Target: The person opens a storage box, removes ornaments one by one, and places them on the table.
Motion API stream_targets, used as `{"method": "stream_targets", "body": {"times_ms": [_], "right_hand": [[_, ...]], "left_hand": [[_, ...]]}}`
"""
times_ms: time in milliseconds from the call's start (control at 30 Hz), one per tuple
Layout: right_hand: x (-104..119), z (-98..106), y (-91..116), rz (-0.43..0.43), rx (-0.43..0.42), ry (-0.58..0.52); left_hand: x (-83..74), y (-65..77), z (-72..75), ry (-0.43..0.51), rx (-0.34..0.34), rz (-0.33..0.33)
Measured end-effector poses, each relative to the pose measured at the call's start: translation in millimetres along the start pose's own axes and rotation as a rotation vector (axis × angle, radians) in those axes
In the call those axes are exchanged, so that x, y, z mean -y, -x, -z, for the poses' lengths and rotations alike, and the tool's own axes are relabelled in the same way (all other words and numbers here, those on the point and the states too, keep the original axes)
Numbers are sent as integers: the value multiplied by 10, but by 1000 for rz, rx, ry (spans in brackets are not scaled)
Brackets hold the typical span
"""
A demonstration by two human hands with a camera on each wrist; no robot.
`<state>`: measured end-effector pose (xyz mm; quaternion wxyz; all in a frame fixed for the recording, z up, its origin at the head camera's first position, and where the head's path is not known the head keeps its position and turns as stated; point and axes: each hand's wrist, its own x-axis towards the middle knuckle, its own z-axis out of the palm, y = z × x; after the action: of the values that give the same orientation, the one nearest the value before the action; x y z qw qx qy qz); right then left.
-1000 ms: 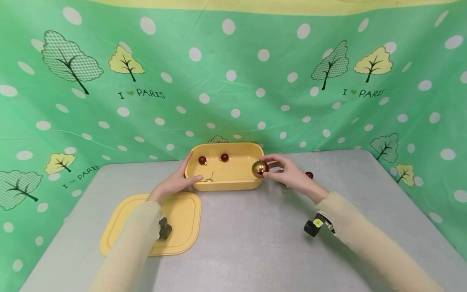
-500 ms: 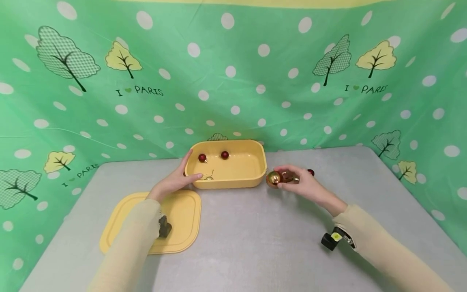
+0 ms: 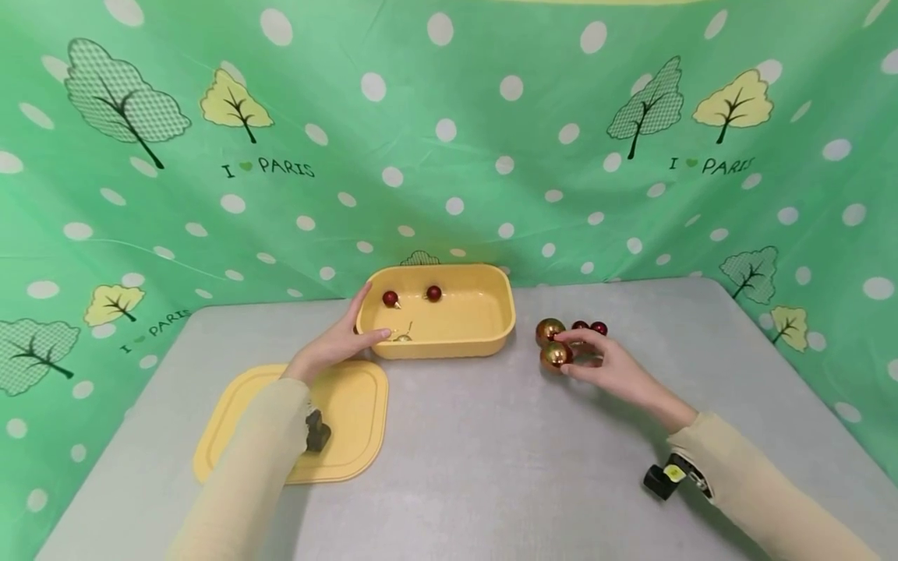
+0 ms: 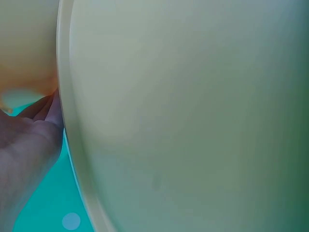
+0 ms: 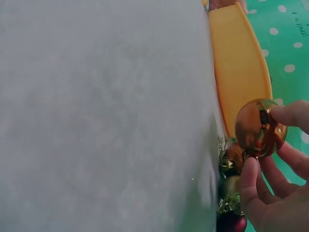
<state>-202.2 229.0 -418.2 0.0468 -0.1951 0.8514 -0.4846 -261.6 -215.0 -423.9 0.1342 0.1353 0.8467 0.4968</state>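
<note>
Left hand [image 3: 342, 336]: clamped on left end of yellow container [image 3: 442, 350], thumb over near rim.
Right hand [image 3: 612, 368]: pinching gold bauble [image 3: 556, 356] between thumb and fingertips.
Gold bauble: right of container, just beside second gold bauble [image 3: 549, 328]; contact with table unclear.
Red baubles [image 3: 433, 294]: two inside container, two just beyond right hand.
Yellow lid [image 3: 358, 421]: flat on grey table [image 3: 477, 467].

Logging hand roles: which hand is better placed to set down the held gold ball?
Likely the right hand: its fingers pinch the gold ball beside other ornaments, while the left hand holds the yellow box.
</note>
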Motion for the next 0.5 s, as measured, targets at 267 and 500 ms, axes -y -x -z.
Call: {"method": "stream_targets", "body": {"times_ms": [267,500], "right_hand": [[-41,-26,1,25,-44,81],[-66,-56,-8,21,-56,165]], "left_hand": [[-11,2,11,-6,0,-6],[13,-7,7,2,5,-8]]}}
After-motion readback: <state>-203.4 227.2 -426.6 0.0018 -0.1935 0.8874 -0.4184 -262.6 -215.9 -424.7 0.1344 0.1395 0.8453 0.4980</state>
